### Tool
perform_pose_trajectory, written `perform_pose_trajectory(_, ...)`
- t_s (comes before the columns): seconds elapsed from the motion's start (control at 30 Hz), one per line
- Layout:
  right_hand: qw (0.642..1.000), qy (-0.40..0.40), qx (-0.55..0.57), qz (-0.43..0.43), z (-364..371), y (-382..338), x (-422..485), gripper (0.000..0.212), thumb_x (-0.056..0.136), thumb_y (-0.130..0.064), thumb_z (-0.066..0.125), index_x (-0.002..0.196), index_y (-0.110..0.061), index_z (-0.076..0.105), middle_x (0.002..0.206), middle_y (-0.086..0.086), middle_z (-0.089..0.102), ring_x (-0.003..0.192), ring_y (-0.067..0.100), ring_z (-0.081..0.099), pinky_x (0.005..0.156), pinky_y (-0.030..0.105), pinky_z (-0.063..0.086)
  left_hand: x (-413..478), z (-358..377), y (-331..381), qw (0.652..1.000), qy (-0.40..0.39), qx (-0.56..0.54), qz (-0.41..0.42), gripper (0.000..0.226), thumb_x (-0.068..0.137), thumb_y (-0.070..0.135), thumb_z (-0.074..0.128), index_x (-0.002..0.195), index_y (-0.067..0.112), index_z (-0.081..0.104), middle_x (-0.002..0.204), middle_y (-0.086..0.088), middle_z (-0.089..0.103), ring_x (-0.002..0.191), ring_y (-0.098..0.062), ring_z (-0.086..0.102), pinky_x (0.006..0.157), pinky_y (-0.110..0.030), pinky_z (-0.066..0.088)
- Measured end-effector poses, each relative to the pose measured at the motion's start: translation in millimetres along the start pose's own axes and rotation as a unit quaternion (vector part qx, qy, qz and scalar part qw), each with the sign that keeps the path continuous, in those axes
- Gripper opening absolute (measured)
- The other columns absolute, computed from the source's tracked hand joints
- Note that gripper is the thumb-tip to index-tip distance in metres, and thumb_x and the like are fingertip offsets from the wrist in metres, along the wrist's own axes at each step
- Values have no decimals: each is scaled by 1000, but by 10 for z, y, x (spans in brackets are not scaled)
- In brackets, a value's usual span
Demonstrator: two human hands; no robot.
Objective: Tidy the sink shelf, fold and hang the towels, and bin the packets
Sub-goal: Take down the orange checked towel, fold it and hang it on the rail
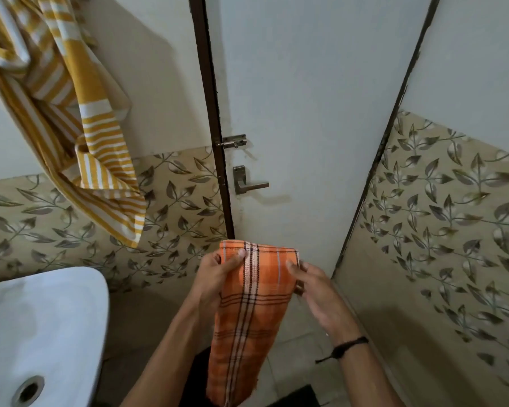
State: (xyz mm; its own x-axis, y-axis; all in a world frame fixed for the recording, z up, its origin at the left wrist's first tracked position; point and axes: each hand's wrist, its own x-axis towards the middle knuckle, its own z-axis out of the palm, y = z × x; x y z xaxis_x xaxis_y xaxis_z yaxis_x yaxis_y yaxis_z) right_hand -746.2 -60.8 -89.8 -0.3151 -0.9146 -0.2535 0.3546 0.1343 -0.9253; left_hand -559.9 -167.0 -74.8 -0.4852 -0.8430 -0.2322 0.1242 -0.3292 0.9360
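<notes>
your left hand (215, 274) and right hand (315, 286) each pinch a top corner of the folded orange checked towel (247, 318), which hangs lengthwise.

You've got an orange towel (247, 312) between your left hand (215, 277) and right hand (318, 292): plaid, with black and white lines. Up-left of the left hand is a yellow-and-white striped towel (94, 148). The sink (41, 324) below-left is white. The wall tiles (453, 207) are beige with a grey-brown leaf print. The door (306, 113) ahead is off-white with a dark brown frame. You've a black wristband (347, 346) on the right wrist.
</notes>
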Motion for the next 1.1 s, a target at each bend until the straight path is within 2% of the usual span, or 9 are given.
perform_pose_trajectory(0.07,999,23,-19,11,20,114,-35,30,87,-26,73,110,-7,76,107,11,78,105,30,72,90,36,55,0,-71,50,999,-28,18,-5,35,90,17,72,113,-9,67,116,-37,67,97,-41,68,91,-56,58)
perform_pose_trajectory(0.2,998,47,35,-19,115,157,-82,25,91,-15,69,113,-3,74,107,15,77,102,29,73,75,26,57,-66,-269,28,995,-83,51,-28,48,91,6,69,137,12,58,123,-15,72,109,-35,71,81,-36,60)
perform_pose_trajectory(0.33,998,50,34,-24,197,86,-78,23,96,-21,65,116,-12,72,108,7,78,100,20,74,72,20,56,-58,-349,-105,993,34,111,11,98,76,21,82,158,37,29,138,-5,56,112,-21,67,93,-40,57)
perform_pose_trajectory(0.43,997,68,-37,-15,205,120,-116,20,95,-25,68,109,-13,74,99,3,80,95,18,76,66,15,55,-68,-240,-117,992,48,99,60,91,80,19,79,154,42,32,128,-16,66,101,-27,74,86,-45,62)
perform_pose_trajectory(0.5,995,98,-25,-14,209,143,-121,16,96,-18,66,106,-8,76,95,6,80,89,19,77,63,16,56,-87,-241,-92,996,4,81,37,95,82,16,77,155,46,24,124,-21,69,104,-28,74,82,-41,62)
perform_pose_trajectory(0.63,991,109,78,-8,239,75,-98,19,100,-17,61,105,-4,74,95,13,78,81,18,76,60,20,56,-122,-403,-158,971,-133,198,24,122,82,9,80,159,46,-7,137,-7,64,126,-19,64,110,-48,47)
perform_pose_trajectory(0.83,987,142,-65,27,195,223,-30,32,87,-11,77,117,-12,67,103,9,78,88,16,76,65,18,55,-101,-274,-321,992,-8,93,80,88,91,-2,67,156,39,26,88,-12,76,83,-24,76,75,-39,64)
perform_pose_trajectory(1.0,992,107,45,-44,232,221,-42,50,93,2,65,132,-26,50,97,11,79,84,14,75,65,15,55,-143,-404,-362,990,2,130,48,89,89,15,74,156,46,25,120,0,69,102,-15,74,80,-31,62)
perform_pose_trajectory(1.1,997,73,-35,-19,237,243,-39,55,93,-10,68,133,-36,39,106,4,77,90,9,74,65,15,54,-160,-455,-378,984,1,166,64,87,89,13,74,156,43,28,136,2,56,104,-8,72,77,-26,62)
